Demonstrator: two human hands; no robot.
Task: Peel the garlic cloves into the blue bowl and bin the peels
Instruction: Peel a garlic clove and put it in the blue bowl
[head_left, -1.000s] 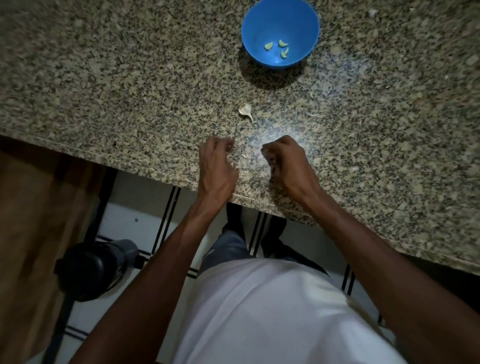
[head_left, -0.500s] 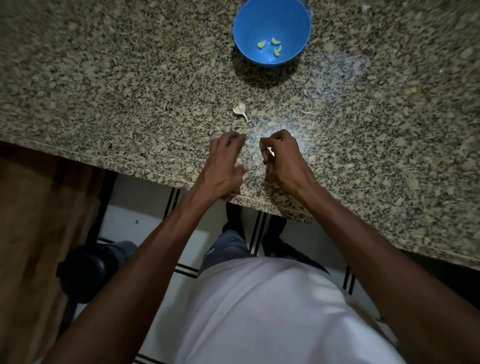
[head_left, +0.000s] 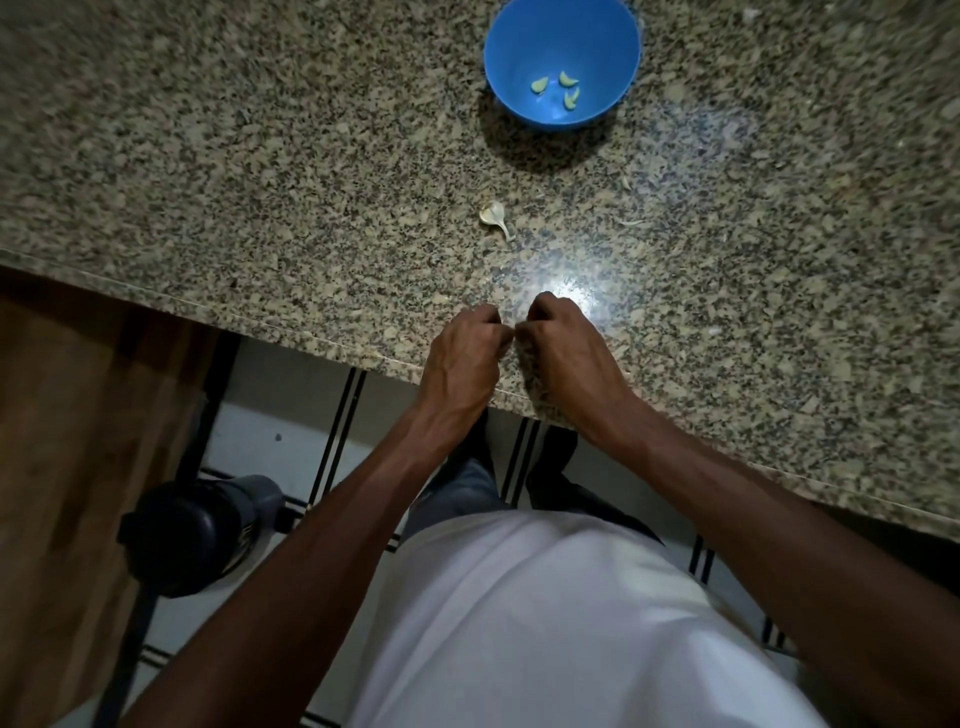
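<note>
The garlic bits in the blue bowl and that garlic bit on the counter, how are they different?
The three cloves in the blue bowl look peeled, smooth and greenish. The piece on the counter is pale and papery, with a thin tail, and lies alone on the granite counter. All are small.

Blue bowl (head_left: 613, 62) upright holding three peeled cloves (head_left: 558, 88), garlic husk (head_left: 493, 214) nearer

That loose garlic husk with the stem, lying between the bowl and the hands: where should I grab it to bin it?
Probably pinch the garlic husk by its thin stem, which juts toward the counter edge nearest you, coming from above. The cupped papery part looks flimsy and lies low on the counter.
</note>
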